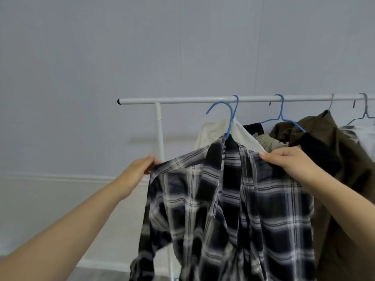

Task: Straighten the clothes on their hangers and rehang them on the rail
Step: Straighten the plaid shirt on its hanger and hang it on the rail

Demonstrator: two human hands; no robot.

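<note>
In the head view, the plaid shirt (233, 199) filled the lower centre of the frame, held out in front of the white rail (182, 100) that ran across the middle. The left hand (138, 169) pinched the shirt's shoulder edge at centre left, thumb and fingers pressed together on the cloth; the right hand (290, 161) pinched the opposite shoulder at centre right in the same way. The shirt's shoulder line ran nearly level between the two grips, roughly parallel to the rail.

The blue hanger (227, 116) rose from the collar, midway between the hands. Its hook curled open toward the left and sat just below the rail, not over it, so the coming lift looked to be up and slightly back. Neither hand seemed clearly nearer the hook.

The shirt was black, grey and white check, open at the front, hanging loose and rumpled toward the bottom edge. Behind it, a cream garment (215, 134) and an olive jacket (324, 138) hung at centre right.
</note>
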